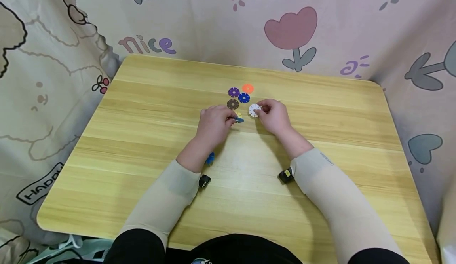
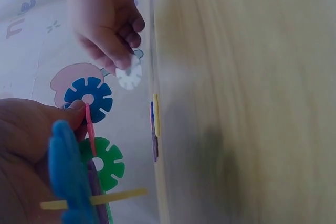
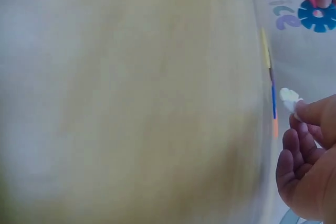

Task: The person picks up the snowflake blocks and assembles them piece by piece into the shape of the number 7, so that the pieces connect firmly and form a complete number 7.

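My left hand (image 1: 215,124) grips a joined chain of slotted plastic discs, the flower-shaped interlocking kind. In the left wrist view its blue disc (image 2: 100,95), pink disc (image 2: 90,129) and green disc (image 2: 111,166) show, with a yellow disc (image 2: 131,194) and another blue disc (image 2: 65,166) nearer the camera. Part of the chain is hidden by the palm. Between thumb and fingers, my right hand (image 1: 275,115) pinches a single white slotted disc (image 1: 253,110). The white disc is held apart from the chain, a short way to its right.
Several loose discs lie on the wooden table (image 1: 320,177) just beyond my hands: purple (image 1: 233,92), orange (image 1: 247,88), dark blue (image 1: 244,97), brown (image 1: 232,104) and a partly covered yellow disc (image 1: 239,115). A printed curtain (image 1: 213,26) hangs behind the table's far edge.
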